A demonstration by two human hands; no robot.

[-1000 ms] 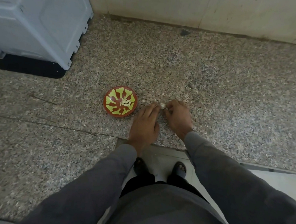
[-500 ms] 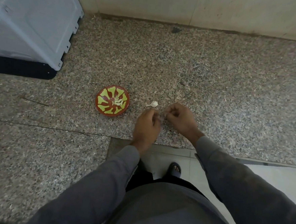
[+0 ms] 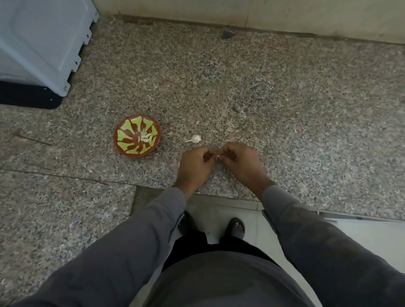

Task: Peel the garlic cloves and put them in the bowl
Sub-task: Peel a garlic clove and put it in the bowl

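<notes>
A small red bowl (image 3: 125, 148) with a green pattern sits on the granite counter, with several peeled garlic cloves (image 3: 146, 138) inside. To its right lies the rest of a white garlic bulb (image 3: 194, 139), apart from both hands. Just in front of the bulb, my left hand (image 3: 195, 166) and my right hand (image 3: 241, 162) meet fingertip to fingertip and pinch a small white garlic clove (image 3: 218, 157) between them. Most of the clove is hidden by the fingers.
A pale grey appliance (image 3: 35, 31) on a black base stands at the back left. A wall (image 3: 255, 6) runs along the back of the speckled counter (image 3: 295, 112). The counter's front edge is just below my wrists, with my feet on the floor beneath.
My hands have drawn back from the bulb toward the counter's front edge, leaving the bulb on the counter. A clove is now pinched between both hands. The view has shifted slightly.
</notes>
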